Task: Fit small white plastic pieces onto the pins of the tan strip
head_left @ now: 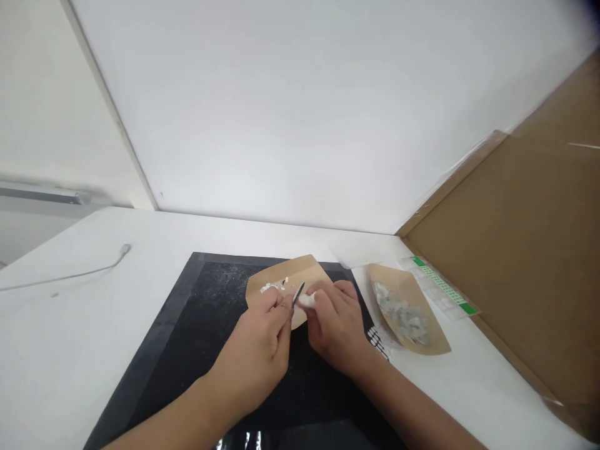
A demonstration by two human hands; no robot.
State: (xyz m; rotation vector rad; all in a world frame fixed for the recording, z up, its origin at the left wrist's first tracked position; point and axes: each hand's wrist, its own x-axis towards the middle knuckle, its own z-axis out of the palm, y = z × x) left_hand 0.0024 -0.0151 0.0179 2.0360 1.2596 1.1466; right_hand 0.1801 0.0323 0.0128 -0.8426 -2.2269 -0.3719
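In the head view my left hand (260, 340) is closed, its fingers pinching a slim dark pointed piece (299, 292) whose tip angles up to the right. Close beside it, my right hand (337, 319) grips a small white piece (307, 300), and the two pieces almost meet. What each exactly is, I cannot make out. Beneath both hands lies a tan paper tray (300, 269). Small white bits (274, 287) rest in it, just beyond my left fingers. A black mat (197, 325) spreads under the tray and my forearms.
On the right stands a second tan paper tray (435, 334) with a heap of translucent whitish pieces (405, 315). Near it lie small white ovals (375, 337) in rows and a clear green-edged packet (445, 287). Cardboard (515, 237) borders the right; a white cable (94, 272) lies left.
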